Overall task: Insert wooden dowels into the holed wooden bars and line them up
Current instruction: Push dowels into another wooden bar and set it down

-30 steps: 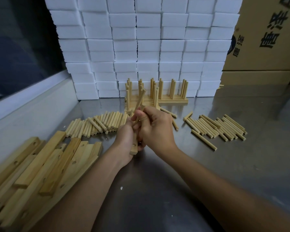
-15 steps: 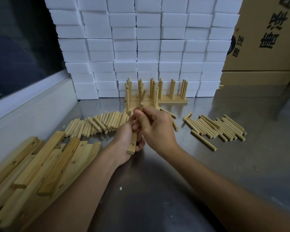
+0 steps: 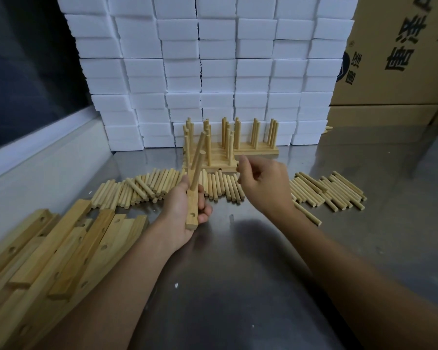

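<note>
1. This is looking like a small factory or packing workshop: a stainless-steel bench [image 3: 238,286] is serving as the work surface.
2. White foam blocks [image 3: 213,72] are standing stacked in a high wall at the bench's back edge.
3. Printed cardboard cartons [image 3: 395,59] are piling up at the right rear.
4. Identical parts are lying in bulk: loose dowels [image 3: 147,188] in rows, holed bars [image 3: 61,248] heaped at the left, and finished bars with upright dowels [image 3: 228,145] sitting lined up behind.
</note>
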